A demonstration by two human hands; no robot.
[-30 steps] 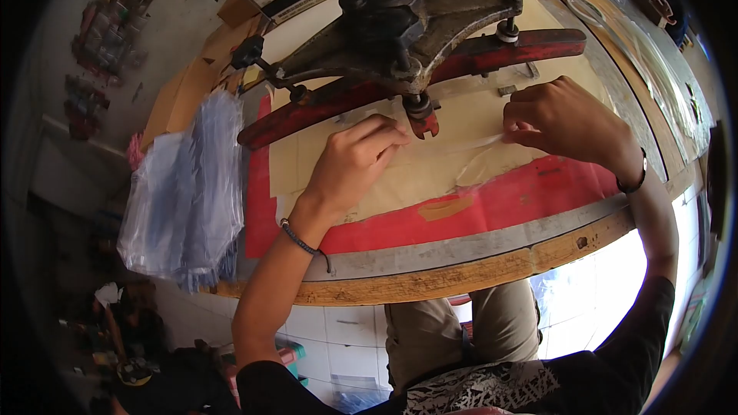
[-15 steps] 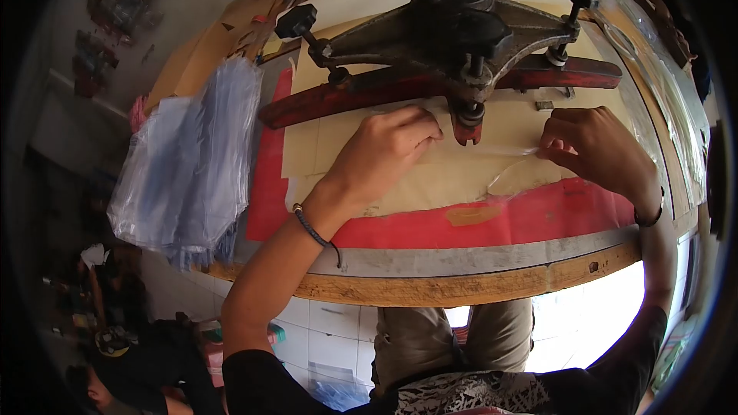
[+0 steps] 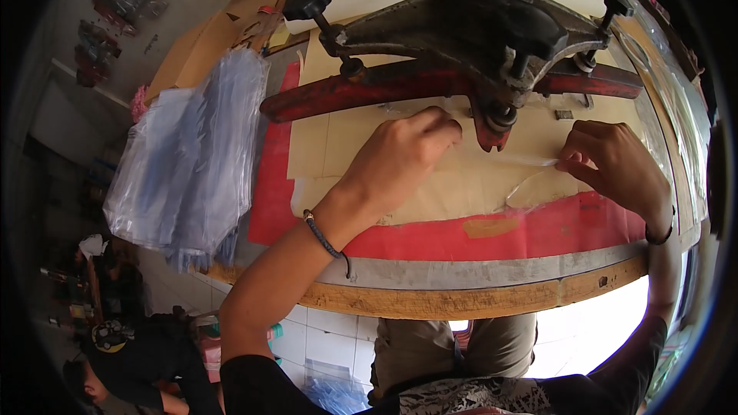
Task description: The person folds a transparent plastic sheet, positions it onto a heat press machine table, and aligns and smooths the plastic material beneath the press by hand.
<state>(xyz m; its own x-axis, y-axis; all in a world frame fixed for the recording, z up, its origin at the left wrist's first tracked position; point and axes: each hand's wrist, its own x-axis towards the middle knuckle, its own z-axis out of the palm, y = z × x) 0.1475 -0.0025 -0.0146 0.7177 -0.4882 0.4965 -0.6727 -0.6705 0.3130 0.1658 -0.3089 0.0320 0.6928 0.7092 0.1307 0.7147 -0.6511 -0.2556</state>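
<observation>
A thin, clear plastic sheet (image 3: 530, 160) lies over the tan board (image 3: 361, 134), hard to make out except for its shiny edges. My left hand (image 3: 419, 150) is closed in a pinch at its left side, just below the red press bar (image 3: 346, 94). On the right, my right hand (image 3: 611, 161) pinches the sheet's other side, fingers bent together. Between my hands, a forked red metal end (image 3: 492, 137) of the press points down. Above them sits the dark press head (image 3: 461, 38) with black knobs.
A stack of clear plastic sleeves (image 3: 188, 161) hangs over the table's left side. Red sheeting (image 3: 430, 242) borders the board, before the wooden table edge (image 3: 430, 301). A small metal block (image 3: 564, 115) lies near my right hand. Another person (image 3: 146, 361) is at lower left.
The view has shifted slightly, so the press and both hands appear a little further right and lower. My hands keep about the same pinched pose over the board.
</observation>
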